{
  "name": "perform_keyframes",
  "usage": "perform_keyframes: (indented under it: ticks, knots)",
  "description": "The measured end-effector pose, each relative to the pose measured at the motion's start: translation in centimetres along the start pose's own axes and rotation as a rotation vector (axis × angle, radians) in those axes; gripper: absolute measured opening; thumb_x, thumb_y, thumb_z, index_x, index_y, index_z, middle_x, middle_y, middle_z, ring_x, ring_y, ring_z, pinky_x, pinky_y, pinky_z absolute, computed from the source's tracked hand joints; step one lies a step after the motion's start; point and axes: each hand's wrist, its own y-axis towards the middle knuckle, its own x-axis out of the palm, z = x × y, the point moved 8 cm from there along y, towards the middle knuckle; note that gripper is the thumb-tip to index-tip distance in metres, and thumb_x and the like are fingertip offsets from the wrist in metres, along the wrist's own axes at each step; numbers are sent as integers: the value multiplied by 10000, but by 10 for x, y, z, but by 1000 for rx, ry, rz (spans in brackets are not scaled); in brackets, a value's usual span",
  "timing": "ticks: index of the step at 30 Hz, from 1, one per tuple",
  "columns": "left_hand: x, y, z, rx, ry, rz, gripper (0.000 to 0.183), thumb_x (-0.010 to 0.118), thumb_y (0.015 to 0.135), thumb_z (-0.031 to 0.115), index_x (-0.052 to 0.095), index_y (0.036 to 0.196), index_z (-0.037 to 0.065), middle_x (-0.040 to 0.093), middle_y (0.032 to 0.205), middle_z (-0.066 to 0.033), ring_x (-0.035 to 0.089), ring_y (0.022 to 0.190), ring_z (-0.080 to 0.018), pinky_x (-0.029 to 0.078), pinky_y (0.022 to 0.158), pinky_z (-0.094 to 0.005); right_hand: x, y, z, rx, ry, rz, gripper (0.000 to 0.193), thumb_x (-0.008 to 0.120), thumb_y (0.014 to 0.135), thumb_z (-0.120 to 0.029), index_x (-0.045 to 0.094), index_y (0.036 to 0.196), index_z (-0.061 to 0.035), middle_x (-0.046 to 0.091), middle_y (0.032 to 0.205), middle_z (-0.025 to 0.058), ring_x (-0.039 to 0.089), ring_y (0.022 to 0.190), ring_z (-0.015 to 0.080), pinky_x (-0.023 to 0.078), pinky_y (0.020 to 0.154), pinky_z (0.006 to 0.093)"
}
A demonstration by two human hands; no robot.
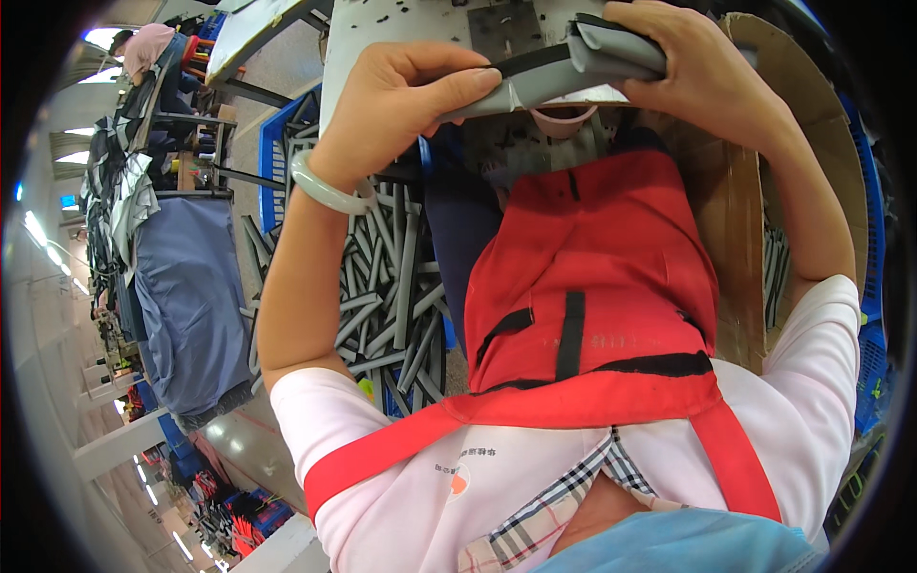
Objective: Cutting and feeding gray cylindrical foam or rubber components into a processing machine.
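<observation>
A soft grey strip with a black edge point(544, 86) stretches between my two hands above the near edge of the work table. My left hand point(406, 105) is closed on its left end, thumb on top and fingers bent around behind. At the other end, my right hand point(702, 72) wraps around the part that is folded or rolled over into layers. A small pale nick or crease shows on the grey side, near my left thumb. The fingertips of my right hand are partly hidden behind the strip.
The white table point(382, 27) carries small black scraps. Left of my lap, a blue basket point(270, 158) stands by a heap of similar grey strips point(382, 286). A cardboard box point(716, 215) is at my right. A pink container point(564, 124) shows under the table edge.
</observation>
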Motion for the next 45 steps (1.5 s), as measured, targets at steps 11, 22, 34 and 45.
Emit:
perform_keyframes:
  ticks: [11, 22, 34, 45]
  knots:
    - [-15, 66, -51, -27, 53, 138, 313, 731, 831, 250, 715, 1003, -10, 667, 724, -43, 540, 562, -61, 395, 480, -203, 29, 47, 75, 138, -190, 25, 567, 729, 722, -290, 590, 1151, 52, 616, 951, 249, 601, 941, 398, 483, 801, 446]
    - [-22, 85, -66, -35, 58, 176, 310, 708, 872, 232, 703, 1062, -13, 633, 689, -49, 460, 531, -60, 360, 501, -201, 32, 63, 94, 137, -102, 36, 599, 734, 718, -296, 590, 1161, 79, 646, 949, 279, 646, 896, 384, 511, 761, 417]
    - [-35, 108, -83, 50, 51, 150, 267, 594, 930, 192, 693, 1048, -26, 656, 759, -75, 537, 637, -98, 419, 608, -234, 21, 77, 102, 237, -77, 1, 566, 730, 710, -318, 610, 1125, 47, 663, 881, 247, 654, 801, 339, 506, 716, 399]
    - [-92, 82, -86, -11, 71, 403, 251, 562, 964, 185, 672, 887, -28, 592, 666, -28, 504, 533, -97, 400, 487, -240, -9, 42, 105, 413, 17, 177, 456, 725, 737, -239, 593, 1074, 38, 661, 905, 230, 644, 853, 361, 498, 724, 409]
